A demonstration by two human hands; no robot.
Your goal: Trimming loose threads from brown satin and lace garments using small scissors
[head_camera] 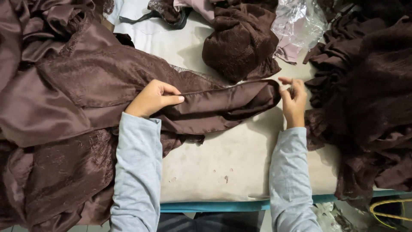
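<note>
A dark brown satin garment [86, 86] with lace overlay spreads across the left of a cream padded table [223, 163]. One folded edge of it [223, 101] stretches rightward across the table. My left hand [152, 99] pinches that edge at its seam, fingers closed on the cloth. My right hand [294, 101] grips the far end of the same edge with thumb and fingertips, holding it taut. Both arms wear light grey sleeves.
A bundled brown lace piece [240, 41] lies at the back centre. Crinkled clear plastic wrap [300, 21] sits behind it. A heap of dark brown ruffled fabric [369, 103] fills the right side. The table's teal front edge [214, 207] runs below, and a yellow-rimmed basket [392, 210] stands at bottom right.
</note>
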